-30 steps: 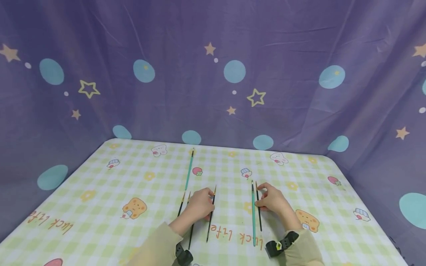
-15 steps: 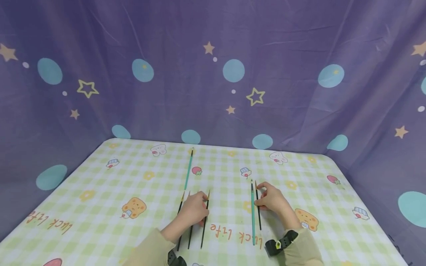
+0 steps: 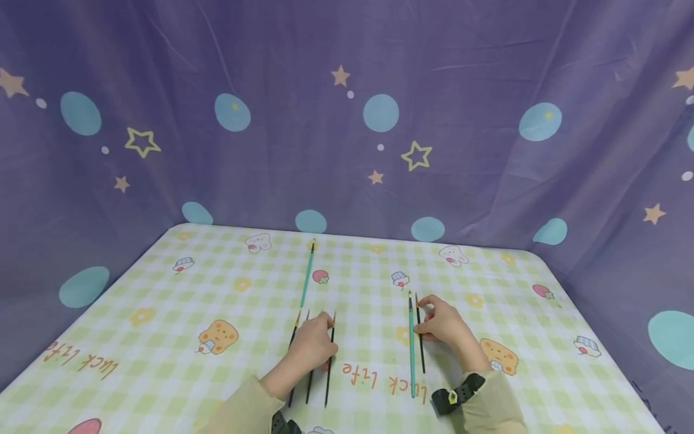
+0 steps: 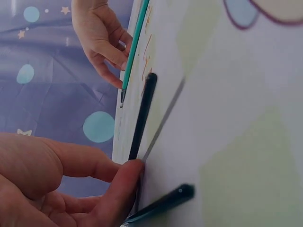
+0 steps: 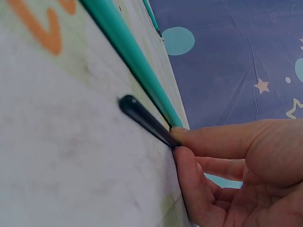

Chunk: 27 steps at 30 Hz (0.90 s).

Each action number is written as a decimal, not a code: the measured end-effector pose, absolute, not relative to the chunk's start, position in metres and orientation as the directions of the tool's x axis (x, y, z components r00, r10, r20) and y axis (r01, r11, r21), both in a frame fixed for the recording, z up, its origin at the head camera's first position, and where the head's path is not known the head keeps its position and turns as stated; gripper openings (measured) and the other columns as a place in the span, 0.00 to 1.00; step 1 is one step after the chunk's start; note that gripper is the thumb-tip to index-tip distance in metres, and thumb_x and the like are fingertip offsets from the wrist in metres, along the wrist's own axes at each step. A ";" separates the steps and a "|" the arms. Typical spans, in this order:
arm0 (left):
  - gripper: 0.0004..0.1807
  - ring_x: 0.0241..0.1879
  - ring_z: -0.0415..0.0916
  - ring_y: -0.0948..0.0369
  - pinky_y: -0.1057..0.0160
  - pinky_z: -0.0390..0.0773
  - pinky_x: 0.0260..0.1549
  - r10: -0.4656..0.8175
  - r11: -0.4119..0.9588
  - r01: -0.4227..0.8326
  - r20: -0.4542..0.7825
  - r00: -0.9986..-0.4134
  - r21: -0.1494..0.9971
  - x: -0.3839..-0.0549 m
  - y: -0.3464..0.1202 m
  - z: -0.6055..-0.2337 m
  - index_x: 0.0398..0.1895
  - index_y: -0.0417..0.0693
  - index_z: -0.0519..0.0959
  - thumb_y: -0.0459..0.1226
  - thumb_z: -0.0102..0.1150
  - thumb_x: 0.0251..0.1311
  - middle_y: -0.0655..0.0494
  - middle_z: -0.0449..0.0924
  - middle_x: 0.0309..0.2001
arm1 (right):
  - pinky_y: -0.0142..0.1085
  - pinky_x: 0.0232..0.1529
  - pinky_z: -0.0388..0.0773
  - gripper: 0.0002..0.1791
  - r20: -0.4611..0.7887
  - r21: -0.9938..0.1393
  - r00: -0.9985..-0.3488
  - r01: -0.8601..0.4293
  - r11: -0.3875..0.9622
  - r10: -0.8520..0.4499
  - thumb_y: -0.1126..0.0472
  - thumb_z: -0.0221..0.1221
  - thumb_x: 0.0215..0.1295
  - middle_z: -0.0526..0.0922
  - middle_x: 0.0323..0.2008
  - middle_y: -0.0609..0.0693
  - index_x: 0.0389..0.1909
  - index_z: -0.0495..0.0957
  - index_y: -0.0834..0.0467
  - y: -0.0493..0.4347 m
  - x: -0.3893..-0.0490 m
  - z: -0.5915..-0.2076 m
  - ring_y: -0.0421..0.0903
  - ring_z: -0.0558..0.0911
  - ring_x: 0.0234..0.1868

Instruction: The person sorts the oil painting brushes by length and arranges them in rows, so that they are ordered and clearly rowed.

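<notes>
My left hand [image 3: 310, 342] pinches a slim black paintbrush [image 3: 328, 381] between thumb and fingers, its tip pointing away from me. More black paintbrushes [image 3: 293, 339] lie roughly parallel on its left, partly hidden beneath the hand and wrist. In the left wrist view the pinched handle [image 4: 144, 111] rises past the fingertips, and another dark handle [image 4: 163, 205] lies below the thumb. On the right, my right hand [image 3: 446, 322] holds a second black paintbrush [image 3: 422, 355] between thumb and finger. Just left of that brush lies a teal paintbrush [image 3: 412, 355], almost parallel to it.
Another teal paintbrush [image 3: 307, 277] lies farther back, left of centre. A green-and-white checked cloth [image 3: 368, 325] with printed cartoons covers the table. Behind it hangs a purple curtain [image 3: 303, 157] with stars and dots.
My left hand has slid its black paintbrush leftward over the cloth, closer to the other black ones, and straightened it. My right hand stays in place with its brush.
</notes>
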<state>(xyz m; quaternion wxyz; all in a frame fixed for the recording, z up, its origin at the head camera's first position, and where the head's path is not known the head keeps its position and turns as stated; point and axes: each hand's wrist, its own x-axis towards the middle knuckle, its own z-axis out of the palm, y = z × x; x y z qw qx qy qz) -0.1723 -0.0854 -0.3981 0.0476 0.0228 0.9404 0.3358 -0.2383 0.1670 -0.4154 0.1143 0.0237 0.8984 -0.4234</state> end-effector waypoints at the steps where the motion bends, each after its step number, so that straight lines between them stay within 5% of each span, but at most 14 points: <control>1: 0.19 0.06 0.68 0.65 0.68 0.71 0.17 0.070 0.774 0.008 -0.072 -0.995 0.633 -0.172 -0.086 -0.399 0.45 0.33 0.70 0.27 0.56 0.46 0.55 0.72 0.15 | 0.32 0.22 0.76 0.29 -0.227 -0.757 -0.972 0.140 0.639 -0.055 0.69 0.65 0.47 0.70 0.27 0.53 0.53 0.68 0.62 0.167 -0.238 -0.415 0.42 0.73 0.20; 10: 0.18 0.09 0.68 0.64 0.69 0.69 0.10 0.038 0.799 0.004 -0.043 -0.998 0.602 -0.172 -0.085 -0.399 0.43 0.34 0.71 0.24 0.56 0.45 0.43 0.77 0.28 | 0.33 0.22 0.77 0.29 -0.218 -0.759 -0.974 0.127 0.639 -0.066 0.69 0.65 0.47 0.70 0.28 0.54 0.53 0.68 0.62 0.168 -0.239 -0.417 0.43 0.73 0.20; 27: 0.15 0.12 0.67 0.63 0.67 0.67 0.13 0.096 0.741 0.080 0.013 -0.995 0.667 -0.178 -0.056 -0.394 0.40 0.35 0.75 0.27 0.56 0.44 0.55 0.73 0.18 | 0.32 0.22 0.75 0.29 -0.229 -0.750 -0.971 0.132 0.648 -0.066 0.68 0.65 0.48 0.70 0.27 0.53 0.53 0.67 0.62 0.168 -0.238 -0.415 0.42 0.72 0.21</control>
